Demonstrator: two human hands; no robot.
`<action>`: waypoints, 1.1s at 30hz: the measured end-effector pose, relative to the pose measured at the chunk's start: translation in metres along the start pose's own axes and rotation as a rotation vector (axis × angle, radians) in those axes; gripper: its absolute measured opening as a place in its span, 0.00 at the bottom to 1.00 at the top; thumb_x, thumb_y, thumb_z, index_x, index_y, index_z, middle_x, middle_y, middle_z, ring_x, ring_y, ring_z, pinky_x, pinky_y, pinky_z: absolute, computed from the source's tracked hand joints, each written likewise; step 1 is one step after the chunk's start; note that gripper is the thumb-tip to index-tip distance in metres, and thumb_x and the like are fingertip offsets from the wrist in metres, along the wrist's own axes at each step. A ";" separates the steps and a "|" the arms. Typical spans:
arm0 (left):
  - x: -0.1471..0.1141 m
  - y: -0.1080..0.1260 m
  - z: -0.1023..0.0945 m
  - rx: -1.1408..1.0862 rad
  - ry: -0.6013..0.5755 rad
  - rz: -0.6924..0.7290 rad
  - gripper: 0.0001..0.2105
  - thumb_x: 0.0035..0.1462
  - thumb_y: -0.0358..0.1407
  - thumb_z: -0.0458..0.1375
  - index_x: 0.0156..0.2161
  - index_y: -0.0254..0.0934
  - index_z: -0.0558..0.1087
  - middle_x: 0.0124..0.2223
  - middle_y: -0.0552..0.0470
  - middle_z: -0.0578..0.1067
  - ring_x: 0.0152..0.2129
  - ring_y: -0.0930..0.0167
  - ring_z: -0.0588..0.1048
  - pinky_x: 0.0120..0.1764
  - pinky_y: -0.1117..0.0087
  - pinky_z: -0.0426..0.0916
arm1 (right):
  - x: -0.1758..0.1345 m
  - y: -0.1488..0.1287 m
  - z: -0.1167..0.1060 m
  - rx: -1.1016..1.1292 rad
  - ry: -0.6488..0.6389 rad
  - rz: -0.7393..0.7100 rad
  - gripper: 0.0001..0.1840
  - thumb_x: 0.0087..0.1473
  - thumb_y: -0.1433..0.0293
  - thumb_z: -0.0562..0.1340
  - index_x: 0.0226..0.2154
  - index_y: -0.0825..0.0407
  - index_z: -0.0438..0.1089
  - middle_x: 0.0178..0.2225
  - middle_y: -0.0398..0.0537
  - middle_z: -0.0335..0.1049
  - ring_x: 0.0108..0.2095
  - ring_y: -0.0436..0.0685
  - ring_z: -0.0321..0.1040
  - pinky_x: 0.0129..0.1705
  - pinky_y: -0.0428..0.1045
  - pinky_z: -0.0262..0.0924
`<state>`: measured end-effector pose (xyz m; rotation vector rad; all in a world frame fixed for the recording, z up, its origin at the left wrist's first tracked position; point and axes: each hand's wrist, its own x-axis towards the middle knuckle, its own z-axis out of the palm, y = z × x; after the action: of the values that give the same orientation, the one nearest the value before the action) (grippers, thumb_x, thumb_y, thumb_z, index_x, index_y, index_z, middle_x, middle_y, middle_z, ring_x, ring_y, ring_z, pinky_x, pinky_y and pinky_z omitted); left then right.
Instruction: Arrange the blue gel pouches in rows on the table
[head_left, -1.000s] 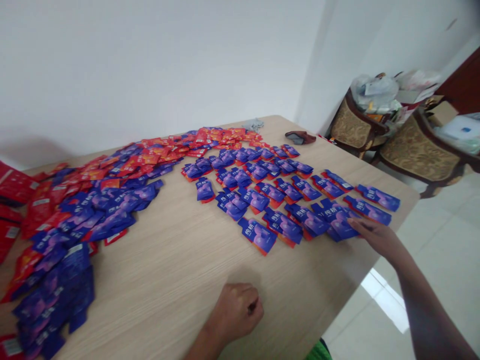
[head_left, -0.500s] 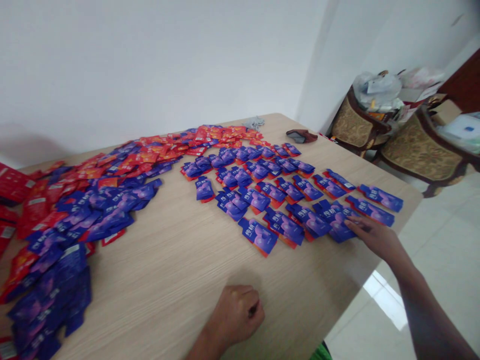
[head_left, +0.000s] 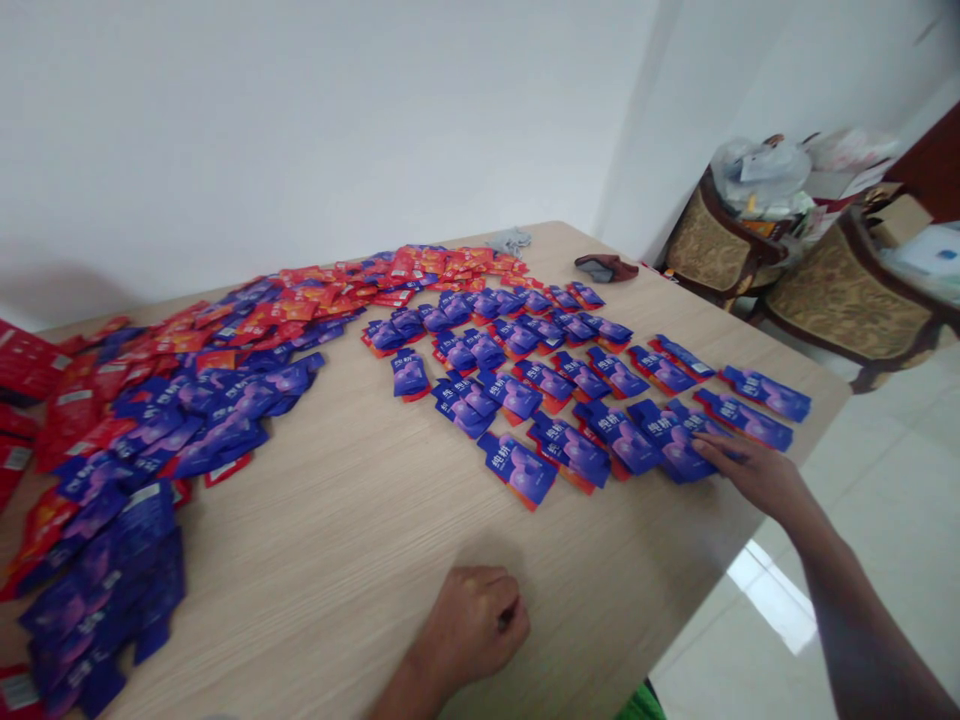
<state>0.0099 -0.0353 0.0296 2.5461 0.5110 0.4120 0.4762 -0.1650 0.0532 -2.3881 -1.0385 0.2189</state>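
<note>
Purple sachets [head_left: 581,375] laid in rows on right of table [head_left: 337,560], mostly face up, probably to keep fronts readable; touched at near right by right hand [head_left: 756,474], cannot tell if gripped; apart from left hand [head_left: 480,620], curled closed nearer, perhaps resting.

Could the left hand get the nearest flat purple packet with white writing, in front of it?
Probably yes: only light-brown wooden tabletop shows between the curled left hand and that flat purple packet.
</note>
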 end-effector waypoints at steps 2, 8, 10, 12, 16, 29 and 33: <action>0.000 0.000 0.000 0.003 0.009 0.003 0.09 0.50 0.27 0.55 0.24 0.39 0.60 0.22 0.57 0.69 0.19 0.74 0.66 0.26 0.67 0.51 | 0.000 -0.002 0.001 -0.015 0.003 0.008 0.14 0.54 0.58 0.68 0.42 0.43 0.83 0.47 0.51 0.80 0.48 0.61 0.75 0.46 0.53 0.63; 0.000 0.000 0.000 0.008 0.003 0.006 0.09 0.51 0.27 0.55 0.24 0.38 0.60 0.22 0.57 0.69 0.19 0.75 0.67 0.26 0.67 0.51 | -0.001 -0.007 0.003 -0.047 0.005 0.065 0.21 0.52 0.51 0.68 0.45 0.42 0.82 0.48 0.51 0.79 0.44 0.61 0.75 0.46 0.54 0.62; 0.000 0.000 0.000 0.013 -0.002 0.010 0.09 0.51 0.27 0.55 0.24 0.39 0.60 0.22 0.57 0.69 0.19 0.74 0.67 0.26 0.67 0.52 | -0.002 -0.009 0.002 -0.050 0.023 0.057 0.21 0.52 0.50 0.68 0.44 0.42 0.82 0.47 0.51 0.79 0.45 0.62 0.75 0.48 0.55 0.61; 0.000 -0.001 0.000 0.017 -0.008 0.014 0.09 0.52 0.27 0.55 0.25 0.39 0.61 0.22 0.57 0.69 0.19 0.74 0.67 0.26 0.68 0.52 | -0.003 -0.011 0.001 -0.053 0.026 0.075 0.20 0.51 0.50 0.68 0.43 0.42 0.82 0.47 0.50 0.79 0.46 0.62 0.75 0.48 0.55 0.61; 0.000 0.000 0.000 0.006 -0.007 0.009 0.09 0.51 0.27 0.55 0.24 0.39 0.60 0.22 0.57 0.69 0.19 0.74 0.66 0.26 0.68 0.51 | -0.004 -0.016 -0.003 -0.068 0.008 0.124 0.20 0.53 0.49 0.67 0.43 0.40 0.82 0.49 0.48 0.78 0.45 0.59 0.75 0.49 0.53 0.61; -0.002 0.001 -0.001 -0.005 -0.024 -0.011 0.09 0.51 0.27 0.55 0.24 0.38 0.60 0.22 0.57 0.68 0.19 0.75 0.65 0.26 0.68 0.50 | -0.051 -0.095 0.007 0.001 0.657 -0.244 0.20 0.62 0.54 0.61 0.41 0.52 0.80 0.37 0.53 0.78 0.32 0.57 0.70 0.39 0.52 0.63; -0.002 0.000 0.000 0.007 -0.031 -0.022 0.09 0.50 0.27 0.56 0.24 0.38 0.61 0.22 0.57 0.69 0.19 0.75 0.65 0.26 0.68 0.51 | -0.087 -0.135 0.030 0.224 0.490 -0.441 0.13 0.61 0.59 0.63 0.38 0.51 0.77 0.30 0.48 0.74 0.27 0.54 0.68 0.31 0.49 0.61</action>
<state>0.0079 -0.0365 0.0291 2.5472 0.5296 0.3632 0.3204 -0.1388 0.0929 -1.8214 -1.1848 -0.3704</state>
